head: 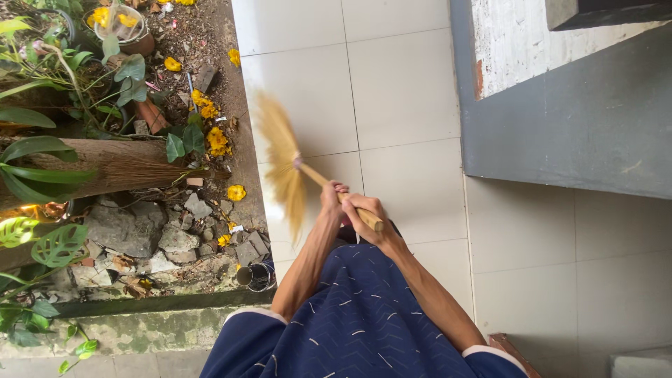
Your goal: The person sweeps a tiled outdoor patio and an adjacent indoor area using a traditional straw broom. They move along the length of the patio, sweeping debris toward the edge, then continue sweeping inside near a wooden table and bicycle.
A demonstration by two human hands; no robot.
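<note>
A straw broom (283, 162) with a pale wooden handle is held out over the white floor tiles (399, 84). Its bristles are blurred with motion and fan toward the garden bed's edge. My left hand (331, 198) grips the handle nearer the bristles. My right hand (365, 211) grips the handle's end, just behind the left. Both forearms reach forward from my dark blue patterned shirt (357, 322).
A garden bed (140, 175) lies to the left with plants, rocks, yellow flowers (217, 140) and a small metal can (255, 275). A mossy concrete kerb (140, 329) borders it. A grey and white wall (560, 119) stands at the right.
</note>
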